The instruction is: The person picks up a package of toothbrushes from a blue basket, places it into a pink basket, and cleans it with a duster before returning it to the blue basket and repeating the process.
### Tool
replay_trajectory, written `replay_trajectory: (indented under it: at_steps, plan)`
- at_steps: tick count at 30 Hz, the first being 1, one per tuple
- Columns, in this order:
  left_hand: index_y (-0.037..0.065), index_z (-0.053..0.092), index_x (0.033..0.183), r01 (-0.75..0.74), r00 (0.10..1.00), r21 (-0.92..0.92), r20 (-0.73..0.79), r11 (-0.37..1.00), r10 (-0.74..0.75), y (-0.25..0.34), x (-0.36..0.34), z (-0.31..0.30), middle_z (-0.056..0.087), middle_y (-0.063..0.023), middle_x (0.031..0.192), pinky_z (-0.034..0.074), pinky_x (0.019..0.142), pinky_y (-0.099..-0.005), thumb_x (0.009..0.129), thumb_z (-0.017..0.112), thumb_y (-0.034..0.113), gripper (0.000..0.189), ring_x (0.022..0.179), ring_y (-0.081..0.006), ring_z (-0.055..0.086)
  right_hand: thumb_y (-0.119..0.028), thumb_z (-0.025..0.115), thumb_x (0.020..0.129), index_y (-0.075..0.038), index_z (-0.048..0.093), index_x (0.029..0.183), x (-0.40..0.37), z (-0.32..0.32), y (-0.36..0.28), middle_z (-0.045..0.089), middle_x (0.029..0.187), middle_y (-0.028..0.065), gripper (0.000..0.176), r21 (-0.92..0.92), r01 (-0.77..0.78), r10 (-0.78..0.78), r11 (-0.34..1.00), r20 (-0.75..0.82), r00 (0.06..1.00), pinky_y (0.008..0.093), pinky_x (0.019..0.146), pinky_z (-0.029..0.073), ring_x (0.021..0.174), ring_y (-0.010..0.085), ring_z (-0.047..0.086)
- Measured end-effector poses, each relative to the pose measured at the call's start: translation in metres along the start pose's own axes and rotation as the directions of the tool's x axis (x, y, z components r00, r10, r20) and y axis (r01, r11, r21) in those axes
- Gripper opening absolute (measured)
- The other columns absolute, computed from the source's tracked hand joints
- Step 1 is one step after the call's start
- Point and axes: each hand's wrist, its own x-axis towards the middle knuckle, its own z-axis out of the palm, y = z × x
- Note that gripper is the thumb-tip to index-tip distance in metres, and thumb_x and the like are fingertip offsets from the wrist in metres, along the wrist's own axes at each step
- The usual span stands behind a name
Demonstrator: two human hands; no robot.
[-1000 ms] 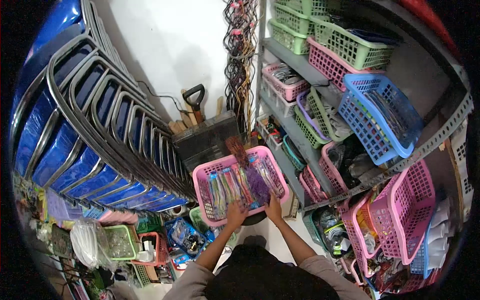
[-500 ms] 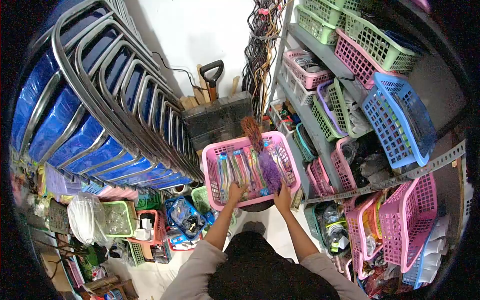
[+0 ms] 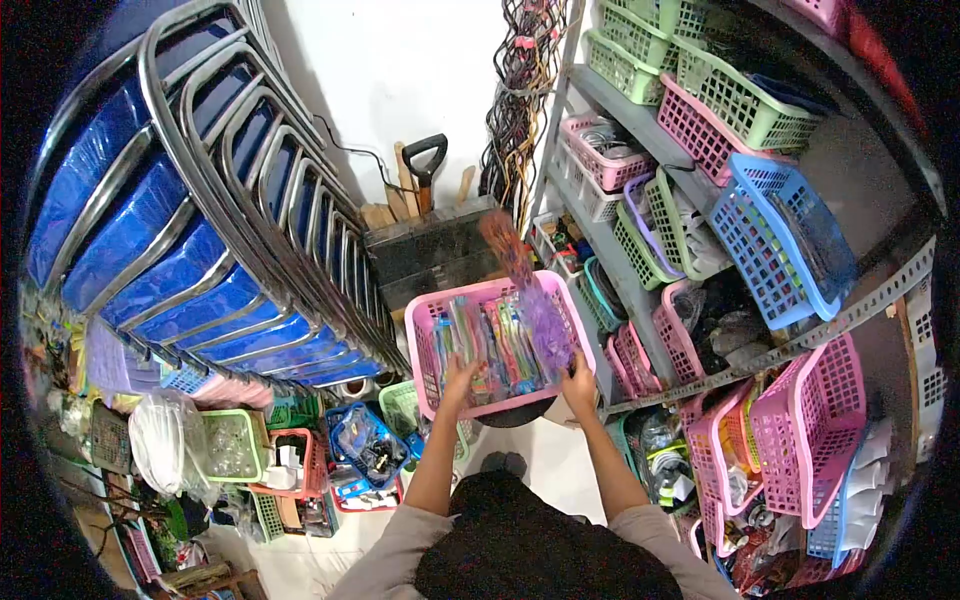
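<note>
A pink plastic basket (image 3: 424,368) is in front of me on top of a dark round surface. Several toothbrushes in clear packs (image 3: 480,340), in mixed colours, lie side by side inside it. My left hand (image 3: 460,383) is at the basket's near side, reaching over the rim by the packs; its fingers look apart, though slightly blurred. Across the right part of the basket slants a fluffy duster (image 3: 545,325), purple lower down and brown at its far end, which sticks out past the far rim. My right hand (image 3: 577,388) is closed around its dark lower end at the near right corner.
Stacked blue chairs (image 3: 190,230) with metal frames rise on the left. Grey shelves (image 3: 640,135) full of plastic baskets stand on the right, with a blue basket (image 3: 775,245) jutting out. Filled baskets, including a blue one (image 3: 370,445), cover the lower left floor. A black box (image 3: 430,250) stands behind.
My left hand has shifted slightly left along the near side. The packs in the basket have moved a little, and the duster's brown end now sits slightly higher. The view has turned slightly.
</note>
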Motion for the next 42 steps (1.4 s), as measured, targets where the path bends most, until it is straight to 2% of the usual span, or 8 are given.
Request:
replay_trajectory:
  at_steps: [10, 18, 20, 21, 24, 26, 36, 42]
  plan:
    - [0.005, 0.041, 0.128, 0.090, 0.916, -0.432, 0.389, 0.897, 0.096, 0.149, -0.062, 0.026, 0.059, -0.0092, 0.106, 0.049, 0.078, -0.0368, 0.077, 0.060, 0.007, 0.055, 0.090, -0.0207, 0.060, -0.008, 0.060, 0.076, -0.016, 0.042, 0.128, 0.016, -0.126, -0.065, 0.054, 0.117, 0.0175, 0.056, -0.038, 0.435, -0.436, 0.899, -0.003, 0.900, 0.0405, 0.083, 0.045, 0.101, 0.0366, 0.055]
    - [0.002, 0.056, 0.101, 0.066, 0.984, -0.895, 0.132, 0.442, 0.121, 0.140, -0.027, 0.008, 0.061, -0.0117, 0.087, 0.049, 0.077, -0.0461, 0.084, 0.049, 0.032, 0.035, 0.079, -0.0272, 0.058, -0.014, 0.062, 0.068, -0.026, 0.048, 0.125, -0.018, -0.176, -0.084, 0.060, 0.095, 0.0071, 0.059, -0.271, 0.692, -0.646, 0.669, 0.248, 0.722, 0.0369, 0.065, 0.050, 0.077, 0.0272, 0.061]
    - [0.002, 0.057, 0.099, 0.236, 0.822, -0.785, 0.476, 0.573, 0.313, 0.124, 0.006, -0.007, 0.061, -0.0118, 0.087, 0.048, 0.073, -0.0459, 0.086, 0.048, 0.032, 0.033, 0.071, -0.0279, 0.058, -0.011, 0.061, 0.062, -0.022, 0.054, 0.118, -0.025, -0.184, -0.086, 0.061, 0.087, 0.0083, 0.057, -0.318, 0.741, -0.611, 0.591, 0.423, 0.669, 0.0375, 0.063, 0.051, 0.074, 0.0282, 0.060]
    - [0.005, 0.057, 0.100, -0.165, 0.959, -0.717, 0.044, 0.678, 0.280, 0.123, 0.019, 0.000, 0.061, -0.0114, 0.086, 0.049, 0.071, -0.0443, 0.087, 0.047, 0.030, 0.030, 0.071, -0.0277, 0.058, -0.011, 0.061, 0.062, -0.023, 0.054, 0.117, -0.025, -0.184, -0.085, 0.057, 0.078, 0.0066, 0.057, -0.335, 0.765, -0.645, 0.550, 0.411, 0.644, 0.0369, 0.059, 0.050, 0.070, 0.0267, 0.060]
    - [0.005, 0.054, 0.105, 0.290, 0.778, -0.830, 0.495, 0.476, 0.388, 0.161, -0.044, 0.007, 0.061, -0.0125, 0.092, 0.051, 0.072, -0.0416, 0.087, 0.048, 0.025, 0.028, 0.075, -0.0281, 0.060, -0.013, 0.060, 0.067, -0.028, 0.048, 0.125, -0.008, -0.185, -0.079, 0.056, 0.078, 0.0064, 0.061, -0.384, 0.746, -0.709, 0.544, 0.264, 0.654, 0.0376, 0.058, 0.050, 0.064, 0.0274, 0.058]
    - [-0.003, 0.050, 0.109, -0.053, 0.950, -0.566, 0.225, 0.822, 0.216, 0.205, -0.090, 0.022, 0.061, -0.0156, 0.089, 0.051, 0.061, -0.0340, 0.083, 0.046, 0.024, 0.038, 0.071, -0.0248, 0.061, -0.011, 0.059, 0.069, -0.026, 0.047, 0.126, 0.003, -0.188, -0.085, 0.057, 0.080, 0.0086, 0.061, -0.376, 0.694, -0.685, 0.614, 0.184, 0.705, 0.0384, 0.058, 0.050, 0.065, 0.0300, 0.058]
    - [-0.002, 0.054, 0.106, 0.388, 0.751, -0.781, 0.576, 0.489, 0.323, 0.210, -0.084, 0.019, 0.062, -0.0149, 0.098, 0.051, 0.072, -0.0376, 0.083, 0.048, 0.024, 0.035, 0.082, -0.0252, 0.061, -0.011, 0.060, 0.064, -0.018, 0.057, 0.113, -0.001, -0.210, -0.083, 0.062, 0.090, 0.0107, 0.050, -0.396, 0.742, -0.670, 0.541, 0.331, 0.665, 0.0371, 0.062, 0.049, 0.072, 0.0295, 0.060]
    - [-0.003, 0.053, 0.110, -0.025, 0.951, -0.474, 0.260, 0.880, 0.167, 0.230, -0.110, 0.032, 0.062, -0.0155, 0.095, 0.052, 0.072, -0.0366, 0.085, 0.045, 0.023, 0.037, 0.079, -0.0242, 0.063, -0.015, 0.058, 0.073, -0.020, 0.049, 0.124, 0.011, -0.214, -0.085, 0.061, 0.087, 0.0117, 0.052, -0.376, 0.604, -0.668, 0.703, -0.056, 0.742, 0.0415, 0.061, 0.048, 0.072, 0.0328, 0.059]
